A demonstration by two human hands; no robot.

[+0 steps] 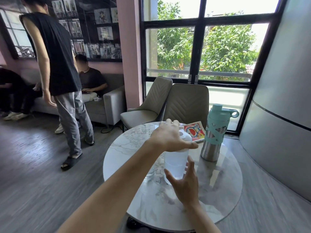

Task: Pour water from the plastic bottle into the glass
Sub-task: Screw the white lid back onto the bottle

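A clear plastic bottle (175, 162) with water and a white cap stands upright in the middle of the round marble table (223, 182). My left hand (170, 137) hovers over the bottle's top with fingers spread and straight, its palm hiding part of the cap. Low down at the bottle's near side, my right hand (184, 180) has its fingers and thumb spread on either side of the base; I cannot tell whether they touch it. A clear glass (150, 174) stands just left of the bottle, partly hidden by my left forearm.
A steel flask (212, 137) with a teal lid stands right of the bottle, with a cartoon book (196, 132) behind it. Two beige chairs (185, 105) stand at the table's far side by the window. A person (58, 73) stands on the floor to the left.
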